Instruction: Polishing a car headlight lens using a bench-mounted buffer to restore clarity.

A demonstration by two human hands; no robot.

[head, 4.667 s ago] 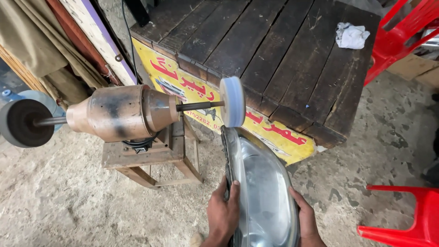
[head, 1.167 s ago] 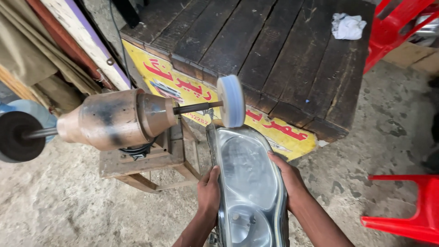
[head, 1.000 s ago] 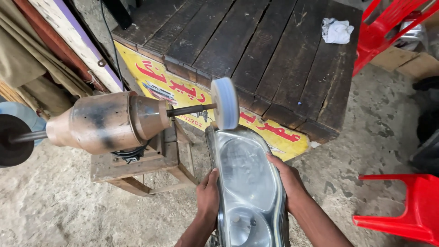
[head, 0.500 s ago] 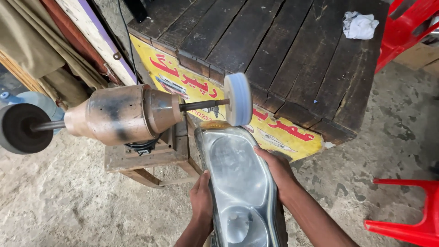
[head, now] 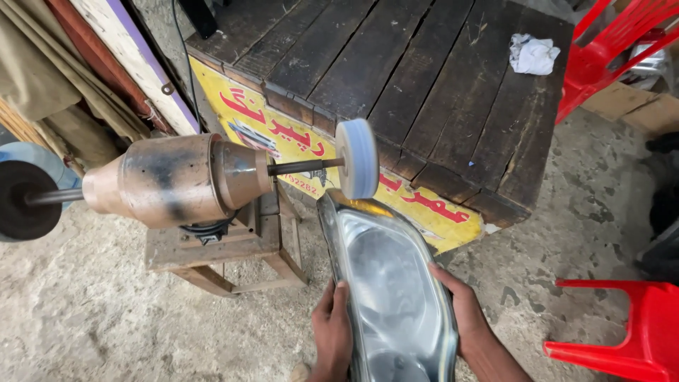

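- Dark plank platform [head: 424, 78], worn, with a yellow painted sign [head: 297, 145] along its front edge; a crumpled white rag [head: 534, 54] near its far right corner.
- Rusty buffing motor [head: 177, 180] on a low wooden stand [head: 219, 251], shaft sticking out both ends.
- Car headlamp [head: 389, 290], clear lens up, tip touching the pale buffing wheel [head: 356, 168] on the right shaft.
- Black wheel [head: 21, 200] on the left shaft.
- Red plastic chair [head: 629, 332] at lower right, on the concrete.
- Left hand [head: 332, 336] clasps the lamp's left edge; right hand [head: 467, 315] clasps its right edge.
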